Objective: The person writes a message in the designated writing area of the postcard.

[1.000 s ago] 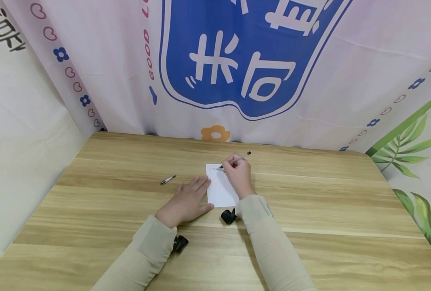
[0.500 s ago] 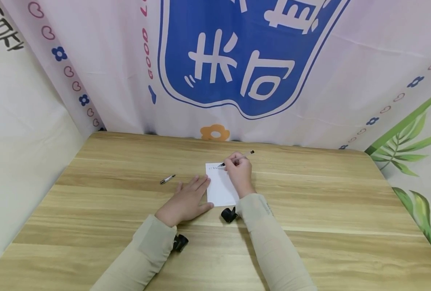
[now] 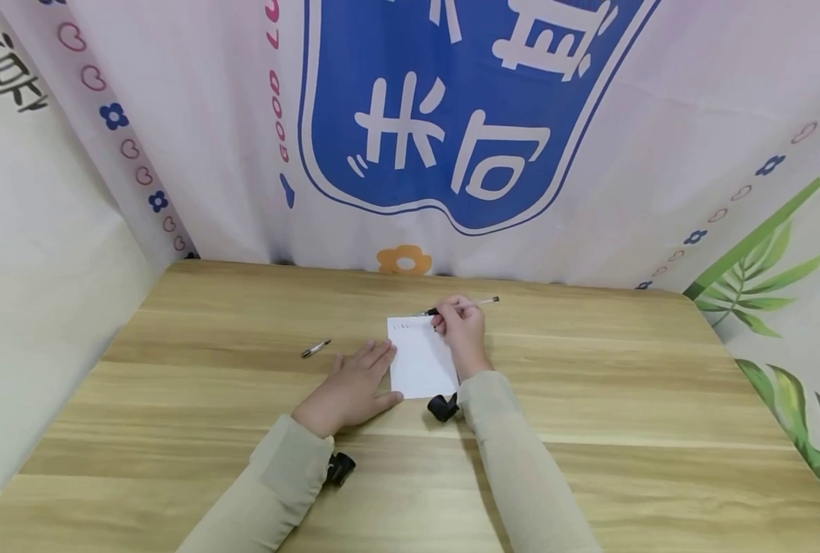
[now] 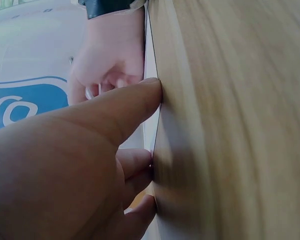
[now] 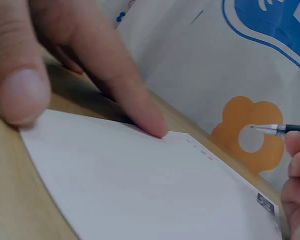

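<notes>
A white sheet of paper (image 3: pixel 419 365) lies on the wooden table, with a short row of small handwritten marks (image 3: pixel 400 327) near its top left. My left hand (image 3: pixel 350 390) lies spread beside it, thumb and fingertips pressing on its left edge. Between thumb and fingers, my right hand (image 3: pixel 463 338) pinches a pen (image 3: pixel 482 302) with a clear barrel and black grip. In the right wrist view the pen tip (image 5: pixel 277 130) is raised off the paper. That view also shows a dark printed patch (image 5: pixel 265 204) at the sheet's far corner.
A short pen-like stick (image 3: pixel 316 349) with a dark end lies left of the paper. Black wrist-worn devices (image 3: pixel 443 408) sit under both sleeves. A printed curtain (image 3: pixel 244 153) hangs along the table's (image 3: pixel 624 369) back edge.
My right hand has lifted the pen from the writing line and shifted slightly right, the pen now lying flatter. My left hand stays on the paper's edge. The head view has tilted slightly.
</notes>
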Tool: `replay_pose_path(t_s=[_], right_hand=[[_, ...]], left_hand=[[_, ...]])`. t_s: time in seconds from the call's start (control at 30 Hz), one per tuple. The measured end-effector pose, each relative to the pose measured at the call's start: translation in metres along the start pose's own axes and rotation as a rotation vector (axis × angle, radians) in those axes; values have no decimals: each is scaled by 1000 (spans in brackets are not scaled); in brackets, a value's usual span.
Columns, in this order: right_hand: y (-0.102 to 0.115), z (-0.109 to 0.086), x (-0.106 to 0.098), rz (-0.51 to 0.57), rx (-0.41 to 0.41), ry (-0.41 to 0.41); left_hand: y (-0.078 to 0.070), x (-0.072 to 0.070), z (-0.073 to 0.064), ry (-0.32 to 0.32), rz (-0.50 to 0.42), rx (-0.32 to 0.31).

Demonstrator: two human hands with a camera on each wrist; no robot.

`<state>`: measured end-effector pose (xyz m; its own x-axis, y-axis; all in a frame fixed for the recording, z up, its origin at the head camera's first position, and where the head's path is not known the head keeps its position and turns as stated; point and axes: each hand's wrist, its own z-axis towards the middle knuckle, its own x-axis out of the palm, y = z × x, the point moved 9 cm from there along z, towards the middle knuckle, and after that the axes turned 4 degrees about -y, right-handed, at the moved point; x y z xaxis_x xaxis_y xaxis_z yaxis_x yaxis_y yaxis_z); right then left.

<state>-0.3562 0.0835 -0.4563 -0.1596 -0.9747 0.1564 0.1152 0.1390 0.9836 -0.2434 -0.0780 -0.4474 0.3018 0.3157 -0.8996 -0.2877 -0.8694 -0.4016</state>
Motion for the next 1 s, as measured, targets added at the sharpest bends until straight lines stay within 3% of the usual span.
replay_pose_path(t_s=[0.17, 0.4, 1.0], right_hand=[[5, -2, -17, 140, -58, -17], [0, -4, -32, 263, -21, 7], [12, -20, -29, 245, 38, 92]], left_hand=[[-2, 4, 0, 0, -1, 8], [-5, 6, 0, 14, -8, 15], [0, 2, 2, -3, -5, 8]])
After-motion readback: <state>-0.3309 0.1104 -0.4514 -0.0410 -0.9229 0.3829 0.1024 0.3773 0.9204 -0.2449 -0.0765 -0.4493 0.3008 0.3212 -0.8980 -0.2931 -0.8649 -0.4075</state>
